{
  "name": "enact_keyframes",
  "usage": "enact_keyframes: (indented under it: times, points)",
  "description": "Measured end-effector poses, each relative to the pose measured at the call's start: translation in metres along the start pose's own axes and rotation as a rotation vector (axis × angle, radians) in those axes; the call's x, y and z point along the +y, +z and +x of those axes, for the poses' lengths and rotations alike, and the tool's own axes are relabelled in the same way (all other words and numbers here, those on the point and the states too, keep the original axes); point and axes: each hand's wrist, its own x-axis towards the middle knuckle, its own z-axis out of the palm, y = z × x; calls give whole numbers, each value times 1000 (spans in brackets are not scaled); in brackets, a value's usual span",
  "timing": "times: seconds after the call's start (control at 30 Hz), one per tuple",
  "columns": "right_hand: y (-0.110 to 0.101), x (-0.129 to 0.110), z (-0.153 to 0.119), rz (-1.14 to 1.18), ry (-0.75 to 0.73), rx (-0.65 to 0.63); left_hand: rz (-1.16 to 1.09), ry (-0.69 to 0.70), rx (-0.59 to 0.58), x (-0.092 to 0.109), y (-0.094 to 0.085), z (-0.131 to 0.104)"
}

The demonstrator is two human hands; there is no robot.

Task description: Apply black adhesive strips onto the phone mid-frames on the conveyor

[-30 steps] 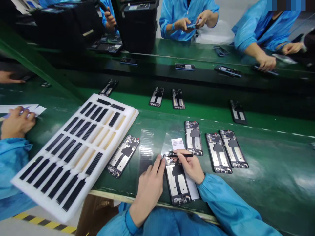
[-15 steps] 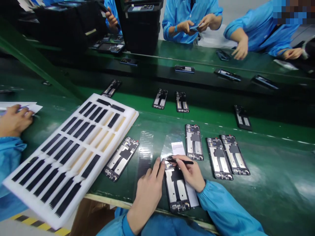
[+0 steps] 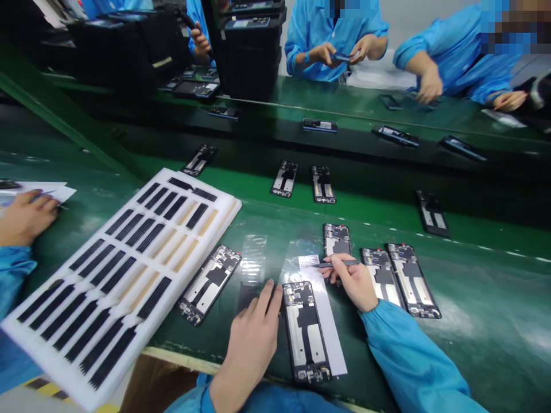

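Note:
An opened phone body (image 3: 306,332) lies face up on the green table in front of me. My left hand (image 3: 257,335) rests at its upper left edge, fingers stretched out and holding nothing. In my right hand (image 3: 350,278) are dark tweezers (image 3: 338,264), pinched between the fingers, their tip over a small white sticker sheet (image 3: 309,262). A long white strip (image 3: 333,338) lies partly beneath the phone body. Under and behind my right hand sits another phone body (image 3: 337,240), partly hidden.
A white foam tray (image 3: 92,229) with black strips stands at the left, a phone body (image 3: 210,285) beside it. Two more (image 3: 381,275) (image 3: 413,281) lie at the right. Several phones sit on the belt (image 3: 249,189) behind. A co-worker's hand (image 3: 30,215) is at far left.
My right hand and the tweezers have moved from the top of the phone body up and right to the sticker sheet. My left hand has stayed near the phone body's edge.

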Motion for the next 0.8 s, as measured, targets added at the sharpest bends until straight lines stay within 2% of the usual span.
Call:
enact_keyframes:
  times: [0.07,0.13,0.27,0.33,0.4,0.5,0.6,0.67,0.8]
  points:
    - [6,-7,-2,2,-11,9,16,-40,36,-9,-6,-6]
    - [22,-16,-2,22,-17,-20,40,-86,41,-18,-9,-15]
    - [69,-31,3,94,21,-192,87,-154,3,-29,-10,-32]
    - [81,-32,7,94,46,-231,93,-167,-7,-30,-8,-36]
    - [77,-28,9,64,53,-206,85,-152,-16,-28,-8,-35]
    - [51,-22,6,18,60,-110,61,-91,-60,-22,-8,-29]
    - [30,-18,-3,-8,78,-78,29,-41,-104,-14,-9,-19]
    - [26,-15,-8,-11,80,-53,16,-26,-99,-9,-10,-10]
    - [27,-8,7,20,63,146,50,14,-54,-3,-17,21]
